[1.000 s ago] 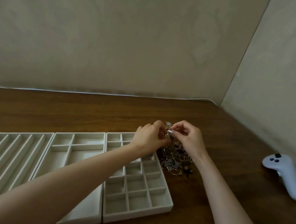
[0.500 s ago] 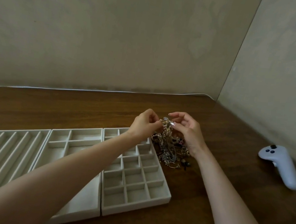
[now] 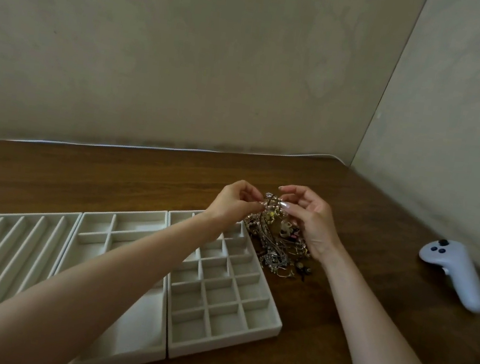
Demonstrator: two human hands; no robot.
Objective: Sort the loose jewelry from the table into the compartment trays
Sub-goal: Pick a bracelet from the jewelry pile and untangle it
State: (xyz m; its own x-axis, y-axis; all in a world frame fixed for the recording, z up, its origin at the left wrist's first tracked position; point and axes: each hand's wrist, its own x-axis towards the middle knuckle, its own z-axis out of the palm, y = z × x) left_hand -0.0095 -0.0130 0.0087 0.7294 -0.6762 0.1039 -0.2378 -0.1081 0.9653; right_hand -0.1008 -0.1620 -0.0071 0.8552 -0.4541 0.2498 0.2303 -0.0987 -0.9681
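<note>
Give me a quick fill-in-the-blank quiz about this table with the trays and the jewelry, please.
1. The jewelry pile lies on the table to the ___ of the grid tray.
2. The tray with long slots is the ___most tray.
3. The left hand and right hand pinch one beaded strand between them; the controller is touched by ___ hand.
4. In all, ___ white trays lie side by side.

Missing words: right; left; neither; three.

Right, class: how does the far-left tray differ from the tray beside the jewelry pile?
The far-left tray has long narrow channels; the right tray has a grid of small cells. The right tray lies beside the jewelry pile; the far-left tray lies farthest from it. Both are off-white, flat on the table, with no jewelry visible inside.
</note>
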